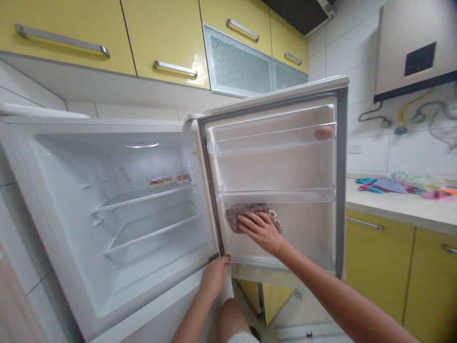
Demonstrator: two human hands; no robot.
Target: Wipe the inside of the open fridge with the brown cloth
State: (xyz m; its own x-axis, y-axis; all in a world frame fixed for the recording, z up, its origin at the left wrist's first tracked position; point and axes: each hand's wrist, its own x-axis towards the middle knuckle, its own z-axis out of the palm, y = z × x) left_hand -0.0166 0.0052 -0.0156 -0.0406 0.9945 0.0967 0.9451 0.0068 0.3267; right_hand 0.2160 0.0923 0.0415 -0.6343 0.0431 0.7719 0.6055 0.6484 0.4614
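One cloth (246, 209) held flat under the fingers of the right hand (263, 232) against one open fridge door (278, 171), below the second of three racks (276, 196); with the left hand (214, 275) at the lower hinge corner, impossible to tell whether gripping.
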